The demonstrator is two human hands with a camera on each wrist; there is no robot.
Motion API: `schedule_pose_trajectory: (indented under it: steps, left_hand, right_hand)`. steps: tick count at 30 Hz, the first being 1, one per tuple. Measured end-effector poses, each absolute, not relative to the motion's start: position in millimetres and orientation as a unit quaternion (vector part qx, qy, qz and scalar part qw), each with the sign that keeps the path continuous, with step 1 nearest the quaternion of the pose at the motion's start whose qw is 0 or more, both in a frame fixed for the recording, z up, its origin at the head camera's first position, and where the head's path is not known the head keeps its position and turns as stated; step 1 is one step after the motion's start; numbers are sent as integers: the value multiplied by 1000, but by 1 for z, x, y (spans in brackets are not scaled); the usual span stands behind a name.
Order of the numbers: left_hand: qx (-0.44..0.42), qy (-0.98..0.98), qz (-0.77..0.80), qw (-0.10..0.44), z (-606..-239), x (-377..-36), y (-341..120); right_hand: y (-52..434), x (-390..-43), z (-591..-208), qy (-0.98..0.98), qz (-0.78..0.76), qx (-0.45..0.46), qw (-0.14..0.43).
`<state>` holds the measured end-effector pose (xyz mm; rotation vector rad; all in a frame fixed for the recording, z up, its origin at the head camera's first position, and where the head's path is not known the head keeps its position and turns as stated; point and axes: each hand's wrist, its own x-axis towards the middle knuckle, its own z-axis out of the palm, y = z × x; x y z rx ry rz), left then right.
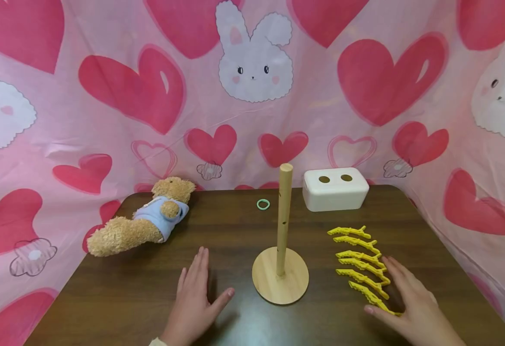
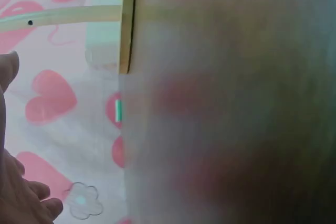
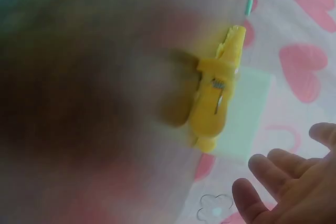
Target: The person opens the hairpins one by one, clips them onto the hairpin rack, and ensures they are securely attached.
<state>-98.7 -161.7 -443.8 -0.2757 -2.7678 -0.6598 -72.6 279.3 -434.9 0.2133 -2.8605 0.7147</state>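
Right hand (image 1: 414, 300): fingers extended, nothing held | left hand (image 1: 193, 302): same | clips (image 1: 362, 264), at 3 o'clock from stand (image 1: 281, 257): best pinched singly, neighbours not disturbed

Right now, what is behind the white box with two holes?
The pink heart-print backdrop rises behind the white box. Anything low behind it is covered and cannot be seen.
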Motion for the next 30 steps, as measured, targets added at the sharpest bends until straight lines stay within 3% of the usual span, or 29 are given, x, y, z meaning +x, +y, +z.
schedule_pose_trajectory:
  steps: [7, 10, 17, 19, 30]
  left_hand:
    - [-98, -947, -275, 132, -451, -101, -150]
    - [-105, -947, -276, 125, -453, -104, -145]
    - [-124, -947, -280, 93, -459, -110, -135]
    - [-130, -945, -286, 85, -462, -112, -133]
    - [-155, -936, -310, 70, -474, -126, -111]
  right_hand:
    - [290, -63, -439, -963, 245, 62, 97]
    - [297, -60, -442, -967, 242, 45, 71]
    - [312, -64, -448, -963, 238, -36, -122]
    - [314, -66, -450, -959, 237, -42, -150]
    - [324, -65, -460, -973, 203, 11, -105]
